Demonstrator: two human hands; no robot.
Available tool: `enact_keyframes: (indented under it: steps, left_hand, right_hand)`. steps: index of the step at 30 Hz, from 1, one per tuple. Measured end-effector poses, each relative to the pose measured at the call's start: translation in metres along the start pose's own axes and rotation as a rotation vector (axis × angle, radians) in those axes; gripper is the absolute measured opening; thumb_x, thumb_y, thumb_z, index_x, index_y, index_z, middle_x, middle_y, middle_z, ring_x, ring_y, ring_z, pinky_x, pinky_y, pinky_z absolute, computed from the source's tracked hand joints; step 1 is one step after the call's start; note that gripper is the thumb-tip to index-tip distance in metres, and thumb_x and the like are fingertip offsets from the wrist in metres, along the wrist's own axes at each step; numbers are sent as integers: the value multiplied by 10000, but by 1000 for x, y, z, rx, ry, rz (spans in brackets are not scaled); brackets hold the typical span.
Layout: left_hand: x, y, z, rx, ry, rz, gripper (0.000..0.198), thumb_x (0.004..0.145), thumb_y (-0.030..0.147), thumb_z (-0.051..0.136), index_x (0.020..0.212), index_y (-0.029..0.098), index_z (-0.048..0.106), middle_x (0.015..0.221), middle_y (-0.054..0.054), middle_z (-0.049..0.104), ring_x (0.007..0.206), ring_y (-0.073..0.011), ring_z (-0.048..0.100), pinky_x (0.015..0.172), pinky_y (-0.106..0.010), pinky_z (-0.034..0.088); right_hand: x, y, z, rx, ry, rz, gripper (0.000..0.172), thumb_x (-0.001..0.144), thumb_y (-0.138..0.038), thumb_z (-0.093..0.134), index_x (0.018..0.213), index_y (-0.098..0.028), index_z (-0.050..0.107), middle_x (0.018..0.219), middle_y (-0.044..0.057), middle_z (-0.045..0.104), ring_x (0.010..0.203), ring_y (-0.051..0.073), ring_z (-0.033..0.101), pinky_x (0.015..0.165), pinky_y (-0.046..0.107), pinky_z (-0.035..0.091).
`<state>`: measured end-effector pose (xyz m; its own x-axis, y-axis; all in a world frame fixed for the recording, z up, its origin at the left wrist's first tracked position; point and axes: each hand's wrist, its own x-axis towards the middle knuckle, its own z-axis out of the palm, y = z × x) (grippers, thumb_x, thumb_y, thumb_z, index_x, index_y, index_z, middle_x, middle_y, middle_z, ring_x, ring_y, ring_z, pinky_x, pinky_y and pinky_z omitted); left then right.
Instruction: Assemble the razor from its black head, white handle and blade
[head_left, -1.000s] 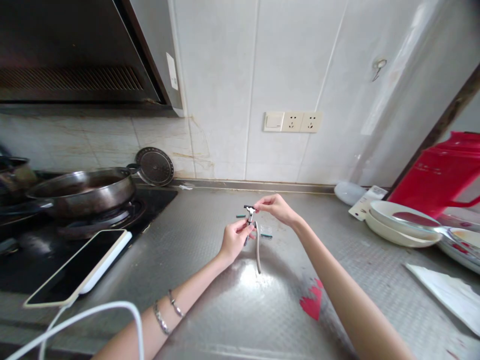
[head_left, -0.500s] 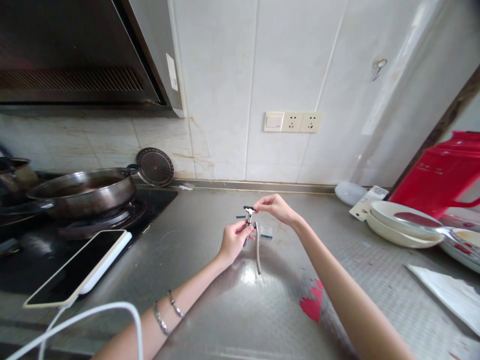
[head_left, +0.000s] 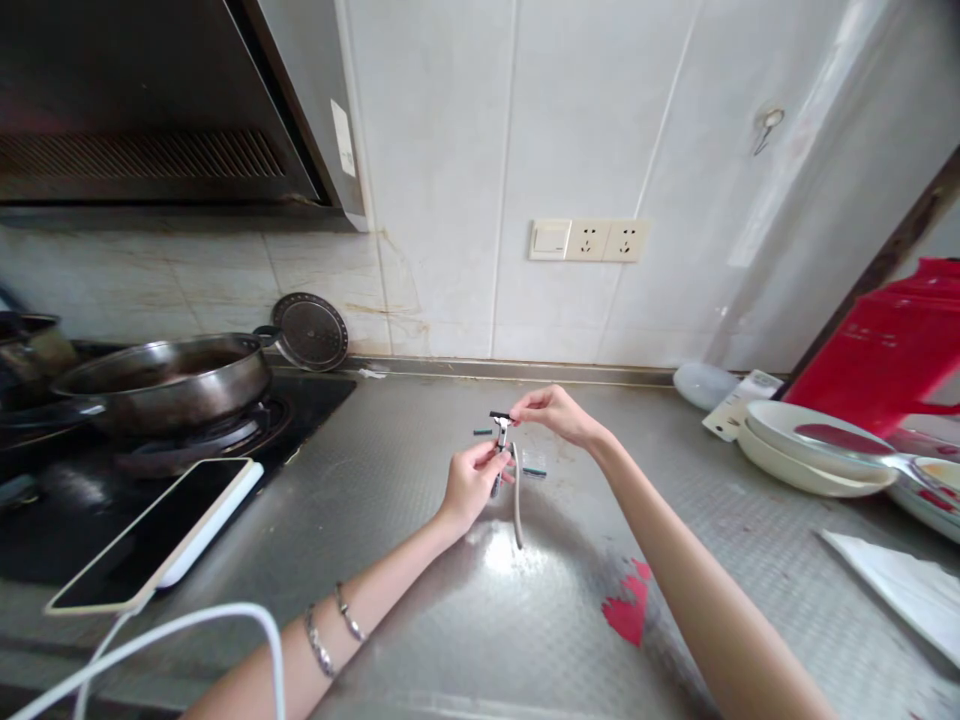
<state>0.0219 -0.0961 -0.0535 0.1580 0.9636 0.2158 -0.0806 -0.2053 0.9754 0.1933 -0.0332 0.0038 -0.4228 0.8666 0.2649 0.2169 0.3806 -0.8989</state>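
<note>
Over the metal counter, my left hand is closed around the handle of a small T-shaped razor, held upright. My right hand pinches one end of the razor's black head. Two dark strips with teal edges, which look like blade cartridges, lie close by: one cartridge behind my left hand, another cartridge to its right by a clear plastic piece. A curved grey-beige rod extends toward me just right of my left fingers; its upper end is partly hidden.
On the left, a steel pan sits on the black stove, with a phone and white cable nearer me. To the right are stacked bowls, a red thermos and white paper. Wall sockets are behind.
Almost nothing differs. The camera view has shifted slightly; both hands keep the same hold on the razor.
</note>
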Motion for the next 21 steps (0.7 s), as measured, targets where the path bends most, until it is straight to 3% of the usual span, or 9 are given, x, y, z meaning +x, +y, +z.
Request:
enact_keyframes:
  steps: [21]
  left_hand:
    - [-1,1,0,45,-4,38,239,718,335,595,812,128,669,668,-31,644,503,-115,551,490,-216,428]
  right_hand:
    - [-5,-14,-5,-76,-50,-11,254,636,-392,702,682,-142,710,688,57,702,663,167,628,641,270,466]
